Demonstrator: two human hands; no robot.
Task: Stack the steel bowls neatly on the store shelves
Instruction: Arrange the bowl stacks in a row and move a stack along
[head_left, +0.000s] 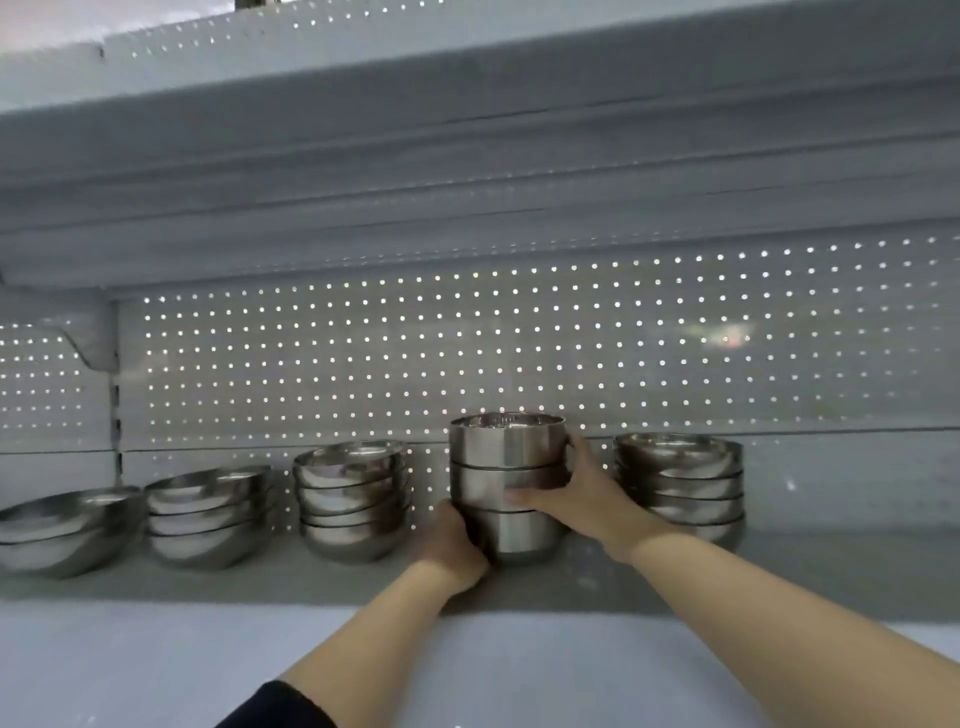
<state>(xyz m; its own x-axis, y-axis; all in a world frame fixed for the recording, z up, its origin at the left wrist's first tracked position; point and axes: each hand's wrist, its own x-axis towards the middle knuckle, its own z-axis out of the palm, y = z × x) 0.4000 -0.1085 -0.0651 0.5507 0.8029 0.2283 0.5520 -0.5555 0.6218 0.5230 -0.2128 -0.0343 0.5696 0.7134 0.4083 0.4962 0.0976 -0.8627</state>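
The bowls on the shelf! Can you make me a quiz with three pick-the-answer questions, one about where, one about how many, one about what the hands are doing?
1. Where is the tall stack that the hands hold?
A. Far left end
B. Between two lower stacks
C. On the upper shelf

2. How many bowl stacks stand on the shelf?
A. Two
B. Five
C. Nine

3. What are the hands doing?
A. Both grip the tall stack
B. Both hang empty
C. One holds a cup

Answers:
1 B, a lower stack is on its left and another on its right.
2 B, five show in a row.
3 A, the left hand and right hand wrap its sides.
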